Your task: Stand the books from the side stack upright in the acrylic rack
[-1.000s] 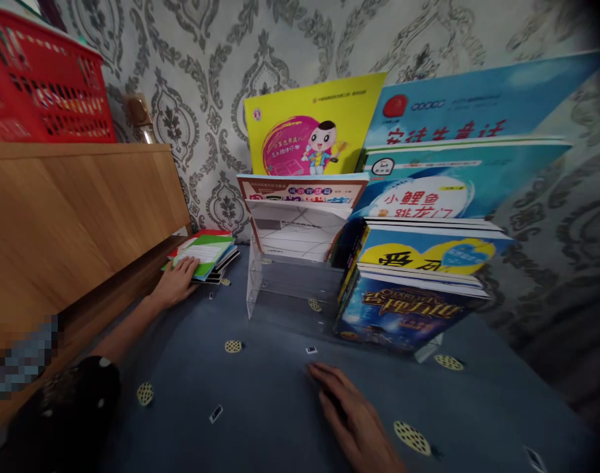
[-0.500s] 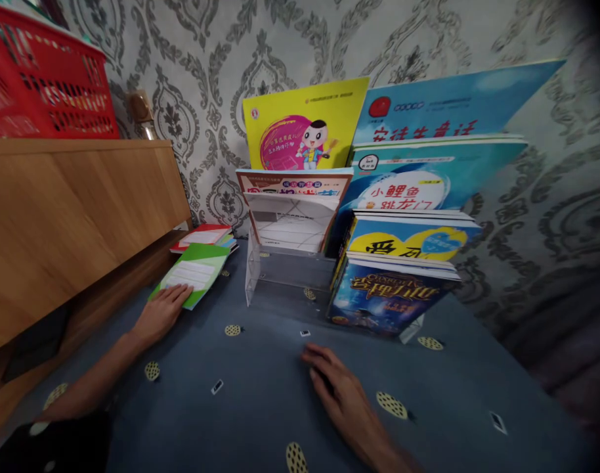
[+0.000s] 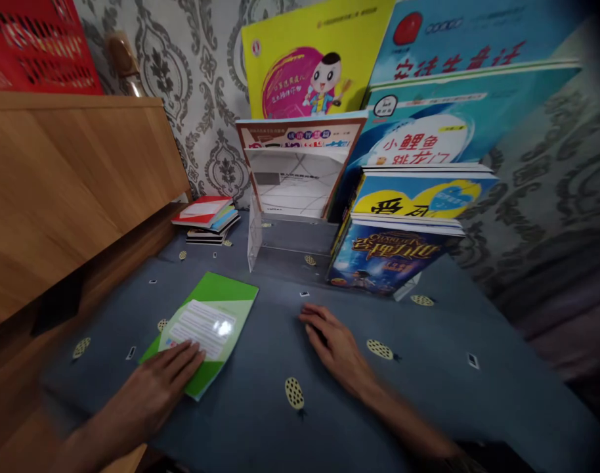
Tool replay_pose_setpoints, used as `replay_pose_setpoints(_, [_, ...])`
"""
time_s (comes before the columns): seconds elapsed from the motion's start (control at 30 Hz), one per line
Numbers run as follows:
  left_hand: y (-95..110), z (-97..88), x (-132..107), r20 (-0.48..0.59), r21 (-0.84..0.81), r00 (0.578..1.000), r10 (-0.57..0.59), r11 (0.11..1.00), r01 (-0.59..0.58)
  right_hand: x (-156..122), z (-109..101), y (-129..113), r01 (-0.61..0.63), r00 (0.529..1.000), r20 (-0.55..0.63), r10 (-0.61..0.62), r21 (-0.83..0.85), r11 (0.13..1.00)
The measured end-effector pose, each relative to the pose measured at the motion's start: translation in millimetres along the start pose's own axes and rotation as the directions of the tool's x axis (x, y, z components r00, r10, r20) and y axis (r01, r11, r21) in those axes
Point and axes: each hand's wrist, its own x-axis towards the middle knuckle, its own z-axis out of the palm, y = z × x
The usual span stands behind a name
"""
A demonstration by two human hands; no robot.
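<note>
A thin green booklet (image 3: 207,325) with a white label lies flat on the blue patterned cloth (image 3: 260,401). My left hand (image 3: 150,387) rests on its near corner, fingers stretched out flat on the cover. My right hand (image 3: 335,345) lies palm down on the cloth to the right of the booklet, fingers apart, holding nothing. Behind my hands a clear acrylic book stand (image 3: 285,243) holds several upright children's books (image 3: 403,197), yellow and blue among them.
A small stack of thin books (image 3: 207,218) with a red one on top lies at the back left by the patterned wall. A wooden cabinet (image 3: 68,177) runs along the left, with a red basket (image 3: 39,46) on it.
My left hand has slid the green booklet off the back-left stack and toward me across the cloth. My right hand has barely moved. The view has shifted closer and lower.
</note>
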Motion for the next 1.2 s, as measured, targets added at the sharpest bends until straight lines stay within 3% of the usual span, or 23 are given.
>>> replay_pose_setpoints(0.2, [68.7,2.3,33.0,-0.051,-0.168,0.996,0.078,0.982,-0.085,-4.4,3.1,-5.4,0.075,0.997,0.005,-0.074,-0.101,0.992])
replay_pose_setpoints(0.3, [85.2,-6.5,56.8,-0.028,-0.255,0.985,0.171,0.952,-0.172,-9.9,4.9,-6.8,0.077,0.997,-0.013,-0.081,-0.187,0.979])
replay_pose_setpoints(0.4, [73.5,-12.2,80.3,0.011,-0.342,0.984,0.177,0.925,-0.163,-16.7,4.9,-10.2,0.066,0.997,-0.008,-0.070,-0.242,0.968])
replay_pose_setpoints(0.47, [50.9,-8.4,96.1,0.026,-0.354,0.996,0.089,0.932,-0.074,-21.0,4.3,-13.6,0.078,0.997,0.011,-0.078,-0.262,0.962])
replay_pose_setpoints(0.6, [-2.3,15.6,125.9,0.021,-0.281,0.979,-0.201,0.939,0.199,-28.6,5.9,-18.8,0.104,0.994,0.039,-0.097,-0.282,0.954])
replay_pose_setpoints(0.7, [-24.4,34.6,140.5,0.005,-0.294,0.967,-0.256,0.923,0.246,-32.4,9.0,-19.3,0.098,0.995,0.048,-0.088,-0.292,0.951])
replay_pose_setpoints(0.87, [-23.6,46.1,149.2,-0.079,-0.287,0.974,-0.214,0.940,0.184,-33.4,8.8,-19.5,0.074,0.995,0.087,-0.055,-0.235,0.969])
replay_pose_setpoints(1.03, [-9.3,44.4,163.5,-0.097,-0.330,0.982,-0.165,0.936,0.125,-31.6,7.8,-20.7,0.059,0.993,0.110,-0.038,-0.197,0.979])
replay_pose_setpoints(1.2, [7.9,40.6,189.9,-0.137,-0.402,0.990,-0.036,0.915,-0.022,-31.2,7.7,-22.5,0.052,0.995,0.094,-0.035,-0.187,0.981])
